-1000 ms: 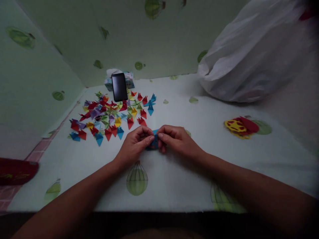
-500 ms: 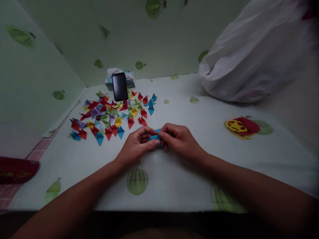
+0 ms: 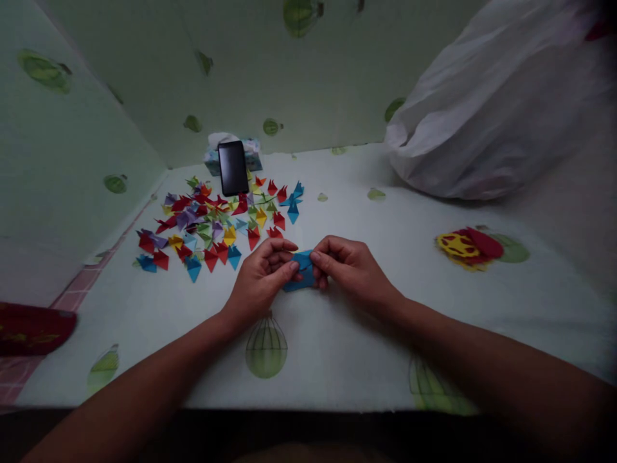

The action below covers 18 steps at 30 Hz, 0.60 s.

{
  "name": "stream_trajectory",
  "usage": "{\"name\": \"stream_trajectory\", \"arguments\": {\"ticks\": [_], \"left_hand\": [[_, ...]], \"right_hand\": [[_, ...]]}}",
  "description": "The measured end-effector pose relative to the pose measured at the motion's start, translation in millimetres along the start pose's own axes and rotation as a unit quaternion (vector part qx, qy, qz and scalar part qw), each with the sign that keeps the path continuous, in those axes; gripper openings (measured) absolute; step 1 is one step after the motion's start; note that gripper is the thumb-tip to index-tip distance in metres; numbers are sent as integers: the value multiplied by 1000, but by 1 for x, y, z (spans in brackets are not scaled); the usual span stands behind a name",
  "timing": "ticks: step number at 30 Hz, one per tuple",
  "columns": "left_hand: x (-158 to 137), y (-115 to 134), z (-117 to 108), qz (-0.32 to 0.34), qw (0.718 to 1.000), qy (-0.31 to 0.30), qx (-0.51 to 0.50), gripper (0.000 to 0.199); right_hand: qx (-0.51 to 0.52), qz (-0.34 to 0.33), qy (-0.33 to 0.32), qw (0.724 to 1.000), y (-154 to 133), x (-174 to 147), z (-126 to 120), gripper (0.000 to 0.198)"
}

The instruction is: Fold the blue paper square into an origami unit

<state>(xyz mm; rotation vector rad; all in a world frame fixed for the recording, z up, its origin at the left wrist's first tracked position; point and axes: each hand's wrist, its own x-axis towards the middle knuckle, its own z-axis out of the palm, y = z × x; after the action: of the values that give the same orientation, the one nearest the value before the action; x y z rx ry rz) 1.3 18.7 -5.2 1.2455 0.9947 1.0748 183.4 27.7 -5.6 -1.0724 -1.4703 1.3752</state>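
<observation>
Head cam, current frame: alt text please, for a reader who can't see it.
Both hands, left hand and right hand, pinch a blue folded paper piece over a pale balloon-print tablecloth. Behind lie a pile of colourful folded paper triangles and a black phone.
</observation>
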Motion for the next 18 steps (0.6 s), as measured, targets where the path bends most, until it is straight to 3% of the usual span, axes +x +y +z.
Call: {"name": "stream_trajectory", "arguments": {"ticks": [7, 14, 18], "left_hand": [[-2, -1, 2, -9, 1000, -11, -24, 37], [-1, 0, 1, 43, 998, 49, -2, 30], [1, 0, -1, -5, 1000, 28, -1, 33]], "right_hand": [[-13, -30, 28, 999, 0, -3, 2, 24], [26, -19, -32, 999, 5, 1, 2, 21], [8, -37, -38, 999, 4, -1, 3, 18]]}}
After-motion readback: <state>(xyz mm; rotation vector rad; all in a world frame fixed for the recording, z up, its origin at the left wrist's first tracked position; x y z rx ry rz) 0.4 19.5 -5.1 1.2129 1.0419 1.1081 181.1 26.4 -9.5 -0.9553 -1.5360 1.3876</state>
